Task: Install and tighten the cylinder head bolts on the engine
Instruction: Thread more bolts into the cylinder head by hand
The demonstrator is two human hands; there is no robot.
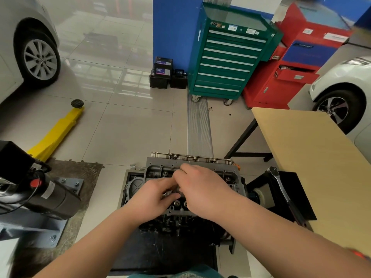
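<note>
The grey cylinder head (158,169) sits on the engine on a low stand in front of me. Both hands work over its middle. My left hand (152,195) has its fingers curled, pinching something small at the head's centre. My right hand (200,189) lies across the head with its fingers bent down onto the same spot. What they hold is hidden between the fingers; it may be a bolt. A bolt hole with a washer (177,203) shows just below the hands. A chrome ratchet wrench (281,189) lies on a black stool to the right.
A wooden table (313,157) stands at the right. A lift motor (50,195) and a yellow lift arm (58,131) are at the left. Green (226,57) and red (291,73) tool cabinets stand at the back. Cars flank both sides.
</note>
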